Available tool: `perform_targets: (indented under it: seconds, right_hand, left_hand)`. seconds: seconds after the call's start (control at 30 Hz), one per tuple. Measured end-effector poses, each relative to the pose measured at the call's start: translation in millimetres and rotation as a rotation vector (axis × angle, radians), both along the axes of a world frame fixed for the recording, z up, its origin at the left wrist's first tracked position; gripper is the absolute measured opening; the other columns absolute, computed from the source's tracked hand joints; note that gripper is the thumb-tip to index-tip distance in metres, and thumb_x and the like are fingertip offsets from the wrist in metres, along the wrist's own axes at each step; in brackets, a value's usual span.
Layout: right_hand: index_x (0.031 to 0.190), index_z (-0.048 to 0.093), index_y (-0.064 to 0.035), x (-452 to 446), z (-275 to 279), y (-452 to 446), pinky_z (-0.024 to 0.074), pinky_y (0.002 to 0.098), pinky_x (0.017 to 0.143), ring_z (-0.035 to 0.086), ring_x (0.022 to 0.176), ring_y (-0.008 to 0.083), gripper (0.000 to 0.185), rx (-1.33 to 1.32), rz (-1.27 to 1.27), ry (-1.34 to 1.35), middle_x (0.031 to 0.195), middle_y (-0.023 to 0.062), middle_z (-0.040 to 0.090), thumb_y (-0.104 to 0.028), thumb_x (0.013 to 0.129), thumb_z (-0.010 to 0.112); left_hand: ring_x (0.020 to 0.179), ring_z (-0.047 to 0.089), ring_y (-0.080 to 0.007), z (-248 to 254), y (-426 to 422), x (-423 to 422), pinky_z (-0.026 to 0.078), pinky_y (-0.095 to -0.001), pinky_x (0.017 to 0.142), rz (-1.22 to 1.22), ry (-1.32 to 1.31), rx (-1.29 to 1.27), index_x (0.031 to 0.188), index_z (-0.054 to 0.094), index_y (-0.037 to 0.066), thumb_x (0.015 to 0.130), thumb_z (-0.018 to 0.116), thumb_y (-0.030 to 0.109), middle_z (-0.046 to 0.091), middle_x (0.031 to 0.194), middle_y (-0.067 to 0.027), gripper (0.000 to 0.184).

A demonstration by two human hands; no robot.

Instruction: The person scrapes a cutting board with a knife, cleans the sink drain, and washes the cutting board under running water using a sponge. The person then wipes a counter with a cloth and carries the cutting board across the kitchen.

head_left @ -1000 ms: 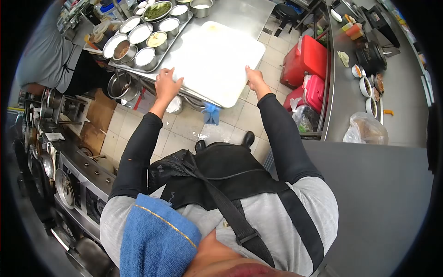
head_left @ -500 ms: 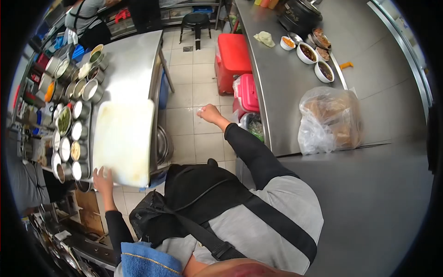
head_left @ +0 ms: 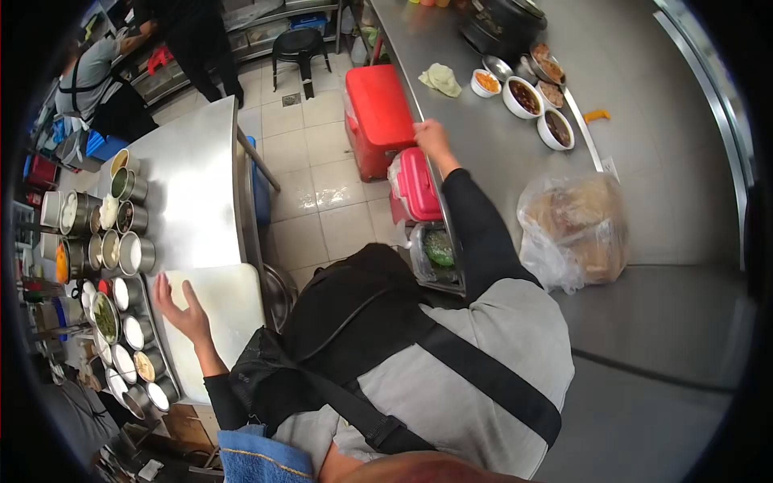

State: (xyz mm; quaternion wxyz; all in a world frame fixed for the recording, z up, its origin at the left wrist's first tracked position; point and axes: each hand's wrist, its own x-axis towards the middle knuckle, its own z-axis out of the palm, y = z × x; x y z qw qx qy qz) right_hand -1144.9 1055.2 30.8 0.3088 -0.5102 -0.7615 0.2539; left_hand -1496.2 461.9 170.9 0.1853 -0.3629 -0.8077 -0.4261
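My left hand (head_left: pixel 183 312) is over the near left part of the white cutting board (head_left: pixel 229 302), fingers spread and holding nothing. Beside it, to the left, a tray of metal pots with white contents (head_left: pixel 122 362) stands on the steel table (head_left: pixel 189 153). My right hand (head_left: pixel 433 141) is at the edge of the right steel counter (head_left: pixel 451 141), above the red and pink coolers; its fingers are curled, and whether anything is in them cannot be made out. White bowls of dark sauce (head_left: pixel 523 98) stand on that counter, beyond my right hand.
A red cooler (head_left: pixel 378 113) and a pink cooler (head_left: pixel 423 185) stand on the floor by the right counter. That counter bears a plastic bag (head_left: pixel 576 229) and a black pot (head_left: pixel 501 28). A black stool (head_left: pixel 300 48) and other people (head_left: pixel 93 80) are at the back.
The view and my body have turned toward the right counter. My right hand has left the cutting board and come to the counter's edge. My left hand has lifted off the board's corner.
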Motion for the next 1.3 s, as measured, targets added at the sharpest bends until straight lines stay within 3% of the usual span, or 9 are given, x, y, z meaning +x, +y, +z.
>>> perform_targets:
  seconds: [0.17, 0.33, 0.4, 0.53, 0.77, 1.0, 1.1, 1.17, 1.3]
  right_hand:
    - [0.094, 0.066, -0.0034, 18.1, 38.0, 103.3, 0.0548, 0.0356, 0.063, 0.068, 0.067, 0.0222, 0.011, -0.298, -0.076, 0.097, 0.077, 0.0108, 0.070, -0.010, 0.087, 0.062]
    - [0.134, 0.056, -0.0120, 11.5, 9.0, 225.0, 0.0388, 0.0499, 0.107, 0.051, 0.127, 0.0394, 0.054, 0.554, -0.295, -0.447, 0.130, 0.0273, 0.057, -0.015, 0.081, 0.065]
    - [0.137, 0.055, -0.0115, 33.3, -69.5, 313.7, 0.0403, 0.0476, 0.107, 0.053, 0.126, 0.0394, 0.058, 0.534, 0.189, -0.200, 0.133, 0.0198, 0.058, -0.018, 0.080, 0.067]
    - [0.104, 0.073, -0.0015, -131.8, 67.2, 228.4, 0.0567, 0.0363, 0.070, 0.071, 0.077, 0.0235, 0.033, -0.425, 0.374, 0.075, 0.094, 0.0105, 0.074, -0.029, 0.092, 0.061]
    - [0.129, 0.054, -0.0060, -401.7, 76.9, 71.8, 0.0438, 0.0393, 0.102, 0.057, 0.119, 0.0222, 0.035, -1.240, 1.236, 0.417, 0.126, 0.0082, 0.060, -0.027, 0.102, 0.046]
    - [0.126, 0.053, -0.0033, -488.0, 160.6, -295.1, 0.0511, 0.0322, 0.086, 0.058, 0.106, 0.0185, 0.053, -0.379, 1.800, 0.160, 0.118, 0.0114, 0.058, -0.042, 0.093, 0.069]
    - [0.130, 0.055, -0.0020, -506.3, 48.8, -449.7, 0.0518, 0.0392, 0.088, 0.064, 0.101, 0.0294, 0.063, -0.232, 1.856, -0.083, 0.123, 0.0196, 0.062, -0.045, 0.088, 0.071]
    - [0.098, 0.061, 0.0003, -418.2, 15.3, -546.6, 0.0516, 0.0440, 0.077, 0.064, 0.083, 0.0357, 0.023, 0.162, 1.677, -0.027, 0.086, 0.0171, 0.066, -0.020, 0.087, 0.063]
    - [0.096, 0.071, -0.0084, -225.4, 35.0, -641.5, 0.0487, 0.0457, 0.089, 0.060, 0.100, 0.0365, 0.028, 0.161, 2.210, 0.077, 0.098, 0.0153, 0.064, -0.012, 0.069, 0.073]
  left_hand:
    - [0.123, 0.053, -0.0291, -0.3, 40.6, -13.4, 0.048, -0.0389, 0.099, 0.001, -0.112, -0.050, 0.133, 0.053, -0.001, 0.093, 0.064, 0.004, 0.049, 0.139, -0.0172, 0.041]
    - [0.117, 0.056, -0.0266, -44.9, 29.5, 11.1, 0.049, -0.0369, 0.097, 0.273, -0.211, 0.037, 0.136, 0.051, 0.001, 0.093, 0.063, 0.001, 0.051, 0.136, -0.0147, 0.045]
    - [0.117, 0.056, -0.0264, -60.1, -8.8, 59.6, 0.048, -0.0372, 0.097, 0.466, -0.264, 0.055, 0.137, 0.050, 0.002, 0.093, 0.063, 0.001, 0.052, 0.135, -0.0138, 0.046]
    - [0.109, 0.061, -0.0225, -55.7, -29.8, 152.8, 0.051, -0.0339, 0.092, 0.763, -0.291, 0.023, 0.129, 0.059, 0.006, 0.091, 0.064, 0.005, 0.057, 0.126, -0.0115, 0.038]
    - [0.101, 0.063, -0.0206, -89.7, -87.9, 260.5, 0.050, -0.0339, 0.086, 1.494, -0.406, 0.205, 0.130, 0.058, 0.003, 0.092, 0.068, 0.028, 0.061, 0.118, -0.0163, 0.047]
    - [0.100, 0.062, -0.0198, -113.4, -156.3, 266.9, 0.052, -0.0360, 0.089, 1.074, -1.130, 0.813, 0.152, 0.038, 0.013, 0.098, 0.060, 0.033, 0.064, 0.119, -0.0092, 0.061]
    - [0.094, 0.062, -0.0183, -103.3, -173.1, 255.9, 0.055, -0.0333, 0.086, 0.922, -1.221, 0.867, 0.152, 0.039, 0.012, 0.101, 0.055, 0.024, 0.062, 0.118, -0.0097, 0.055]
    - [0.080, 0.063, -0.0150, -119.1, -181.4, 253.9, 0.058, -0.0305, 0.077, 0.902, -1.242, 0.873, 0.153, 0.036, 0.010, 0.099, 0.060, 0.017, 0.064, 0.112, -0.0103, 0.060]
    - [0.070, 0.062, -0.0138, -130.7, -180.8, 253.6, 0.060, -0.0288, 0.068, 0.898, -1.182, 0.994, 0.151, 0.037, 0.003, 0.097, 0.060, 0.008, 0.057, 0.093, -0.0060, 0.059]
